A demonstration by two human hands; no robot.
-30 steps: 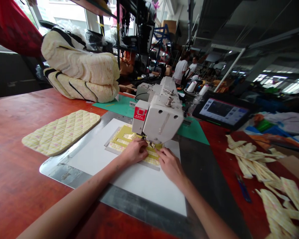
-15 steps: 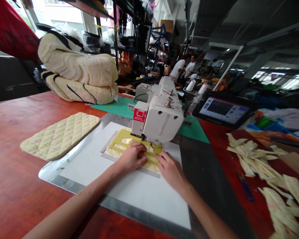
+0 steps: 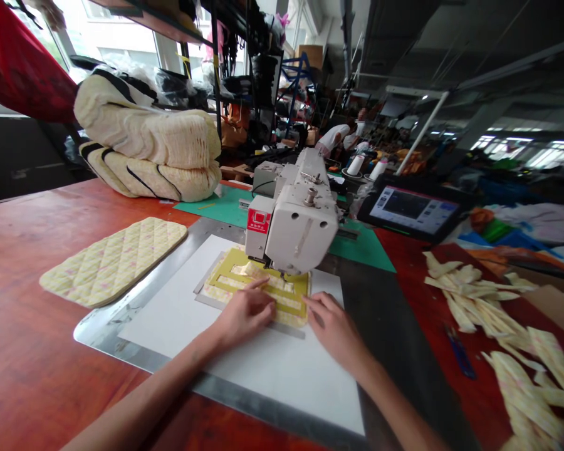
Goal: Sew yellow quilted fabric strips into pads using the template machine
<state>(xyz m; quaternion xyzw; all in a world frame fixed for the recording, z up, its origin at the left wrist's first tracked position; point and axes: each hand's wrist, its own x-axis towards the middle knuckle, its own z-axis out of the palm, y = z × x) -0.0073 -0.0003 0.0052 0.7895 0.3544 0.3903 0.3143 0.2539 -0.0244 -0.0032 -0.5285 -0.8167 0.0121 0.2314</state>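
Our left hand [image 3: 244,313] is resting loosely curled on the near side of a slotted yellow frame [image 3: 239,258], index finger reaching toward the slots; we are seeing nothing gripped, though the palm is hidden. Our right hand [image 3: 333,322] is lying at the frame's right end, fingertips at the edge; whether they are pinching it, we cannot tell. The frame is sitting over pale quilted fabric [image 3: 215,292], above a white sheet [image 3: 282,382], its far side lying beneath the head of a sewing machine [image 3: 305,238].

Step in hand, as we are judging it: placing frame and fabric under the needle area. The next move is probably calling for a flat, square frame, smoother cloth in the far slot, and fingers clear of the head.

Writing, left to right: on the quilted panel [image 3: 115,263] we are finding only a faint print. The red label [image 3: 258,219] on the machine is showing a square symbol above white characters too small for us to read. Behind, 2 thread cones [image 3: 356,165] are standing, no legible markings. The monitor [image 3: 407,210] is displaying a dark central window; its text is escaping us. Farther right, fabric strips [image 3: 465,288] and blue-handled snips [image 3: 461,357] are lying unlabelled, as far as we are seeing.
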